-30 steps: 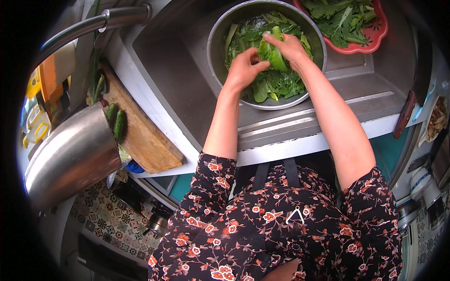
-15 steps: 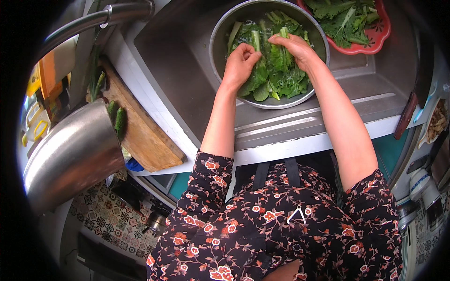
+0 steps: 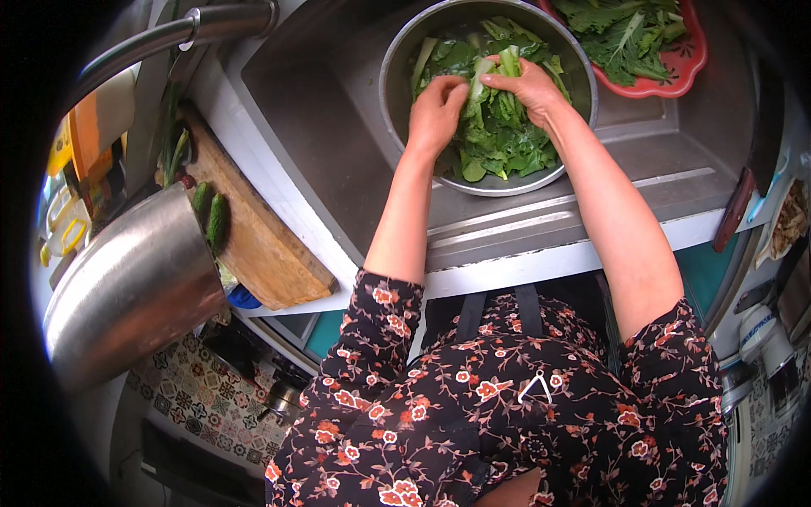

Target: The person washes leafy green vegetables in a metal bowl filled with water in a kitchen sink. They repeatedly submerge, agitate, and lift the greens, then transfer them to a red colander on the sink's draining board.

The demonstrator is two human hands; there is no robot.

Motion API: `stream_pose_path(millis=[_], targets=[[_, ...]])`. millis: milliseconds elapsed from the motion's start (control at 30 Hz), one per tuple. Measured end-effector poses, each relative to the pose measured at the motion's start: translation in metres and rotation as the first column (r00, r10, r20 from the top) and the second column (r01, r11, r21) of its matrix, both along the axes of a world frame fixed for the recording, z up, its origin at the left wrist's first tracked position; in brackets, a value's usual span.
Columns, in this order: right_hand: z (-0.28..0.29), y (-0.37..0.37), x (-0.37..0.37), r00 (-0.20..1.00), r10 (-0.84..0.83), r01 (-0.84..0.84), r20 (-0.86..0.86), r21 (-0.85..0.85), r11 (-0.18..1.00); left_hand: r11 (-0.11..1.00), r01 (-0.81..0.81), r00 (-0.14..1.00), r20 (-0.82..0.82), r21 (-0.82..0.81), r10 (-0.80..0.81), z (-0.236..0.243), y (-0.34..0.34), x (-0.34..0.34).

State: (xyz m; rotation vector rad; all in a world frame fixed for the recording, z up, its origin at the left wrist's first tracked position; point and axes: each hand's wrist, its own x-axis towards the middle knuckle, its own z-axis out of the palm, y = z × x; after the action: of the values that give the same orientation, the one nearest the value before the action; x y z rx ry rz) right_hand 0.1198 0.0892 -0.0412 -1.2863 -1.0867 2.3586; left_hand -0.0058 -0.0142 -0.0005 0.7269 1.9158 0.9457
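Observation:
A round metal pot (image 3: pixel 390 106) in the sink contains water and leafy greens (image 3: pixel 512 145). My right hand (image 3: pixel 536 91) is closed around a bunch of these greens, its thumb across the pale stalks that point away from me. Just left of that bunch, my left hand (image 3: pixel 434 118) is curled over the pot with thumb and fingers drawn together. Whatever may be between those fingertips is hidden.
More greens lie in a red basket (image 3: pixel 688 68) at the far right of the sink (image 3: pixel 338 127). On the left, cucumbers (image 3: pixel 217 221) rest on a wooden cutting board (image 3: pixel 262 253) beside a large curved metal object (image 3: pixel 135 279). A dark-handled knife (image 3: pixel 733 209) lies at the right edge.
The stalk by my left fingers has shifted right, joining the bunch in my right hand. My left hand has moved slightly toward me, and my right hand has turned inward.

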Motion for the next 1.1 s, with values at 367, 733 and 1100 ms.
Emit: stream_pose_path(millis=[367, 733, 1100], targets=[[-0.02, -0.001, 0.003, 0.961, -0.026, 0.017, 0.274, 0.036, 0.999, 0.985, 0.104, 0.908, 0.418, -0.137, -0.037, -0.044, 0.009, 0.01], [-0.027, -0.002, 0.008, 0.973, 0.011, -0.045, 0.229, 0.143, 0.989, 0.989, 0.046, 0.954, 0.301, -0.14, -0.002, -0.049, -0.002, 0.011], [-0.027, 0.002, 0.008, 0.967, -0.104, 0.105, 0.232, 0.007, 0.994, 0.785, 0.473, 0.88, 0.18, -0.399, -0.439, -0.006, -0.022, -0.015]])
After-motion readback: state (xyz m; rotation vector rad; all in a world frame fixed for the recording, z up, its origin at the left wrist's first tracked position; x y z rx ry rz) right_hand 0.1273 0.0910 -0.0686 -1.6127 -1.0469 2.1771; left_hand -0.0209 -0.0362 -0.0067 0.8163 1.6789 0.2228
